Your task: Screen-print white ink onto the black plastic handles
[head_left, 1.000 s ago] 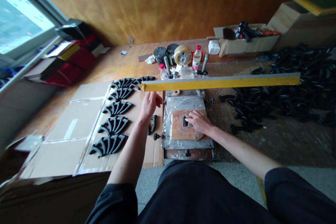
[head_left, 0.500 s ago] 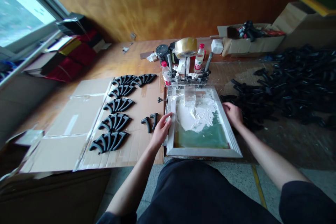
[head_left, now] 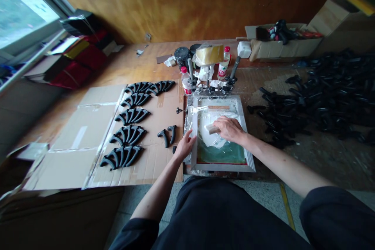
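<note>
A metal-framed printing screen (head_left: 247, 142) lies flat in front of me, with white ink (head_left: 208, 134) spread over its green mesh. My right hand (head_left: 230, 129) is closed on a wooden squeegee (head_left: 212, 129) that rests in the ink near the middle of the screen. My left hand (head_left: 185, 146) presses on the frame's left edge, fingers curled over it. Just left of that hand, two black curved plastic parts (head_left: 166, 136) lie on the cardboard.
Rows of black curved parts (head_left: 129, 133) sit on flattened cardboard (head_left: 88, 140) at left. A big heap of black parts (head_left: 316, 93) covers the table at right. Bottles (head_left: 224, 60), tins (head_left: 181, 54) and the screen's clamp hinges (head_left: 212, 84) stand behind the frame. Cardboard boxes (head_left: 278, 45) line the back right.
The screen frame swung down from its raised position onto the base. My right hand left the part on the base, went to the frame's right edge, then took the squeegee. My left hand moved to the left edge.
</note>
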The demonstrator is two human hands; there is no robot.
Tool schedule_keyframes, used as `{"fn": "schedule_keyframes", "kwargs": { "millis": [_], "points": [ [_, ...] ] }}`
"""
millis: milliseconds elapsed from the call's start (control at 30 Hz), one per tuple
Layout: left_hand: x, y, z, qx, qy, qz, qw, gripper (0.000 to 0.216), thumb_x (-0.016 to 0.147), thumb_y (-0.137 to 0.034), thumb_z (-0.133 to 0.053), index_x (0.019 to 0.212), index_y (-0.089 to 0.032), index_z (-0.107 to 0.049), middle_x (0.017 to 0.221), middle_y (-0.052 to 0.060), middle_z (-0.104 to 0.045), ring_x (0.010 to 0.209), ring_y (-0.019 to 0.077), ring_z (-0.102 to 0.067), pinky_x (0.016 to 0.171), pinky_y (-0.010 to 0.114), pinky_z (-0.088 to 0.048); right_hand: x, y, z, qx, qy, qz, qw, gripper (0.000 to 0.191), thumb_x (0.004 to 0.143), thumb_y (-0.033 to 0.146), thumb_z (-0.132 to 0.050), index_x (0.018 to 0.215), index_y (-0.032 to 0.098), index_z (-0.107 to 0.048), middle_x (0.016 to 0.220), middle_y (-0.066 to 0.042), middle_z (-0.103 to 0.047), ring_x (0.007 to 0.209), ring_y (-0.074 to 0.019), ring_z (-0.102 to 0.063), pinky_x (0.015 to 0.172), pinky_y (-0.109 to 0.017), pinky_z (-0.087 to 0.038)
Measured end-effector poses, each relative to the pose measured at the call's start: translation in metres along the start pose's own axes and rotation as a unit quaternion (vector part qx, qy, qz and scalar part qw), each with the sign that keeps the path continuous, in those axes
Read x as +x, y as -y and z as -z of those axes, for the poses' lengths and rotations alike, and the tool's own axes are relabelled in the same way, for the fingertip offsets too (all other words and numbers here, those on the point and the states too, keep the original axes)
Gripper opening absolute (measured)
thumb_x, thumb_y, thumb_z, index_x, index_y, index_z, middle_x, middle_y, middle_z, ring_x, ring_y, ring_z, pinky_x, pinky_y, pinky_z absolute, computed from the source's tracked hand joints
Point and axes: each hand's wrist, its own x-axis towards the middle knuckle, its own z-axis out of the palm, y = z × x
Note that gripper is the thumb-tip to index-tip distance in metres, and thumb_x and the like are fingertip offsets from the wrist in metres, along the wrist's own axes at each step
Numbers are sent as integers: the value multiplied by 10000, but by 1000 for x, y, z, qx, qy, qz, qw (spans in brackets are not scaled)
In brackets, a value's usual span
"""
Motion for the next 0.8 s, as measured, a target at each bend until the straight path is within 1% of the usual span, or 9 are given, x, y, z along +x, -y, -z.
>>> {"fn": "schedule_keyframes", "kwargs": {
  "millis": [100, 200, 300, 367, 433, 500, 567, 667, 800],
  "points": [
    [1, 3, -1, 3, -5, 6, 1000, 614, 847, -574, -517, 1377, -266, -498, 846, 10, -683, 673, 148, -594, 616, 240, -437, -28, 4, 3, -22, 26, 91, 995, 212, 777, 41, -546, 861, 197, -661, 837, -39, -656, 865, -193, -566, 661, -273, -359],
    [1, 3, -2, 17, -10, 3, 1000, 602, 853, -573, -508, 1374, -271, -504, 891, 23, -694, 737, 167, -618, 639, 248, -446, -31, 2, 10, -7, 43, 137, 990, 155, 762, 61, -589, 801, 200, -648, 842, -28, -642, 844, -182, -553, 669, -272, -373],
    [-1, 0, -1, 25, -18, -2, 1000, 594, 856, -563, -509, 1363, -255, -518, 904, 35, -697, 760, 176, -627, 655, 256, -455, -19, 0, 5, 38, -9, 118, 992, 77, 782, 124, -637, 799, 196, -657, 909, -34, -651, 870, -181, -557, 720, -273, -410],
    [-3, -2, 0, 25, -23, -1, 999, 586, 855, -556, -514, 1349, -242, -531, 899, 39, -697, 743, 174, -627, 653, 258, -458, -16, 1, -7, 36, -70, 98, 992, 175, 794, 76, -599, 898, 191, -682, 941, -50, -664, 900, -193, -564, 763, -290, -431],
    [-5, -5, 0, 25, -23, 1, 999, 585, 853, -554, -516, 1342, -232, -538, 875, 37, -693, 718, 170, -622, 638, 254, -455, -23, 3, -22, 16, -110, 112, 987, 298, 799, 24, -544, 1007, 182, -686, 968, -69, -677, 914, -206, -572, 791, -314, -448],
    [-6, -7, 1, 21, -21, 0, 1000, 586, 855, -554, -511, 1341, -226, -539, 840, 30, -683, 693, 163, -612, 615, 247, -446, -35, 4, -32, 16, -119, 150, 981, 331, 798, 26, -543, 1057, 179, -682, 1007, -78, -688, 913, -211, -587, 801, -326, -465],
    [-8, -10, 2, 14, -17, 2, 1000, 582, 857, -552, -507, 1337, -225, -542, 800, 20, -666, 659, 151, -593, 585, 237, -431, -42, 3, -33, 42, -111, 158, 980, 292, 802, 62, -582, 1040, 192, -689, 976, -62, -700, 880, -203, -608, 785, -316, -482],
    [-11, -15, 5, -4, -9, 8, 1000, 593, 853, -544, -520, 1354, -226, -523, 726, -3, -624, 582, 124, -542, 534, 221, -401, -22, -1, -17, 80, -118, 79, 987, 285, 828, 175, -652, 1106, 233, -676, 962, -36, -712, 859, -193, -636, 764, -303, -501],
    [-22, -34, 19, -85, 20, -12, 996, 723, 840, -546, -560, 1471, -250, -368, 585, -56, -495, 472, 99, -442, 461, 207, -353, 33, -18, 26, 82, -141, -49, 985, 556, 827, 266, -687, 1357, 314, -527, 1141, -24, -689, 922, -203, -646, 783, -323, -512]
  ]
}}
